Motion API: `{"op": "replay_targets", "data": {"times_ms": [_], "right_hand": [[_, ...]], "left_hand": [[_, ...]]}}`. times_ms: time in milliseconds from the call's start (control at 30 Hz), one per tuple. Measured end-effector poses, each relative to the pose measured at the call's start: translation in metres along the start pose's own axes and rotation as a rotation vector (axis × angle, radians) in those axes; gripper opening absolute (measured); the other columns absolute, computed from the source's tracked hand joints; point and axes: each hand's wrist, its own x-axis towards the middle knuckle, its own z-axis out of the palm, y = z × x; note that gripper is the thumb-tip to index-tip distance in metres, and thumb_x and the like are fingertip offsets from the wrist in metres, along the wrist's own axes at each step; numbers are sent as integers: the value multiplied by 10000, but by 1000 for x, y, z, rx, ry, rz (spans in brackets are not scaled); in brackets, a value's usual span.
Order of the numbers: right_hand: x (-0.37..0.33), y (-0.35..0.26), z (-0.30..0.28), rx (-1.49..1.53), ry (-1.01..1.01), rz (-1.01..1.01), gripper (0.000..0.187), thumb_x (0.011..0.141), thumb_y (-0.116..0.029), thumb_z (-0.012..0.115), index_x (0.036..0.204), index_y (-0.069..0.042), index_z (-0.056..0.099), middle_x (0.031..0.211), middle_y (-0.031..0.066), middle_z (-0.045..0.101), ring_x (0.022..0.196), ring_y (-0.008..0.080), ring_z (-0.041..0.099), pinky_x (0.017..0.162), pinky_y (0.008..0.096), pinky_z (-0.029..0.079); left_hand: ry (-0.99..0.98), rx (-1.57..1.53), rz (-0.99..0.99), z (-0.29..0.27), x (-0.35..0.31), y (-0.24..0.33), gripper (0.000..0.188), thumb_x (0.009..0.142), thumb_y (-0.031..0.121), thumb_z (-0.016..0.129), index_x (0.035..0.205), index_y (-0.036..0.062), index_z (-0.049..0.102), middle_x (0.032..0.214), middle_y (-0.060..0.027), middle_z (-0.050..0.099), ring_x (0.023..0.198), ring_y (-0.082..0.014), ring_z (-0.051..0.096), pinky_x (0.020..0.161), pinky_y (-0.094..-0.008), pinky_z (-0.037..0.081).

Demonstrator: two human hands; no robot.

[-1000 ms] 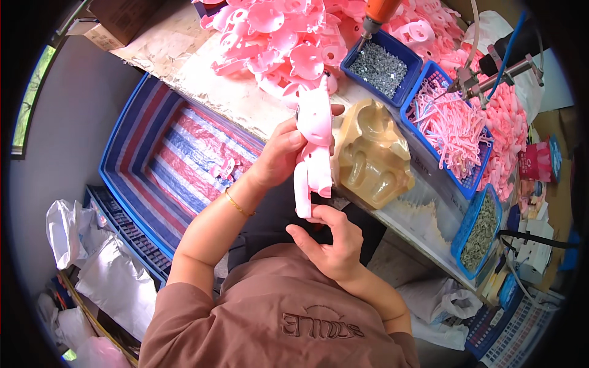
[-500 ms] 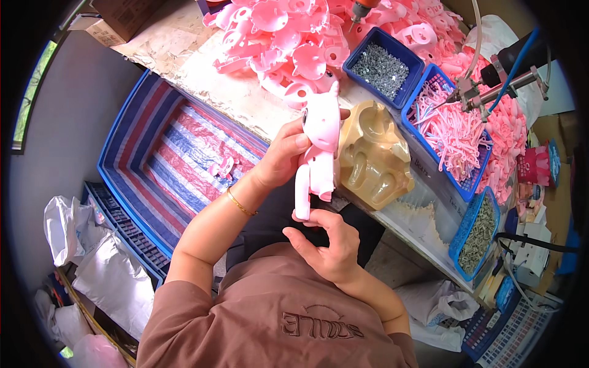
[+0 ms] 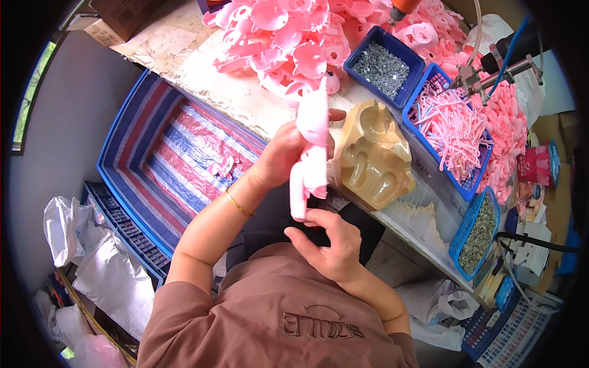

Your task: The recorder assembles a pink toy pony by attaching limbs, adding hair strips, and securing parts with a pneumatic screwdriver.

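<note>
A pale pink plastic toy figure point(image 3: 313, 126), with a rounded head end and a leg at its lower end, is upright in front of me. My left hand point(image 3: 277, 154) is closed around its middle, with fingertips showing past its right side. My right hand point(image 3: 332, 246) is below, its index fingertip against the lower end of the leg and its thumb spread away. Just right of the toy, on the table edge, rests a tan moulded holder point(image 3: 375, 161) with hollowed shapes.
Pink shell parts point(image 3: 285, 43) are heaped at the back. Right of them stand a blue bin of screws point(image 3: 383, 66), a blue basket of pink strips point(image 3: 451, 132) and another of small parts point(image 3: 475, 239). An orange-topped driver point(image 3: 404, 7) hangs above. A striped lined crate point(image 3: 165, 147) is at left.
The toy has turned in my left hand, showing a narrower side, and shifted slightly left. My right hand has barely moved. The hanging driver has swung right.
</note>
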Motion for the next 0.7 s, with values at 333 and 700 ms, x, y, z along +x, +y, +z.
{"op": "replay_targets", "data": {"times_ms": [333, 700], "right_hand": [[12, 1, 2, -56, 30, -290, 379, 710, -54, 837, 1024, -18, 628, 821, 83, 676, 655, 234, 656, 547, 295, 535], [23, 1, -27, -588, -43, -102, 514, 621, -137, 742, 1125, -99, 648, 1119, 66, 574, 1084, 314, 496, 969, 472, 397]], "left_hand": [[-293, -884, 90, 4, 0, -17, 926, 915, 604, 424, 1480, -105, 236, 1000, -182, 677, 973, -299, 600, 986, -414, 428], [137, -976, -236, 40, -18, -43, 668, 980, 480, 422, 1430, -13, 401, 1384, -199, 517, 1293, -323, 494, 1097, -448, 389]]}}
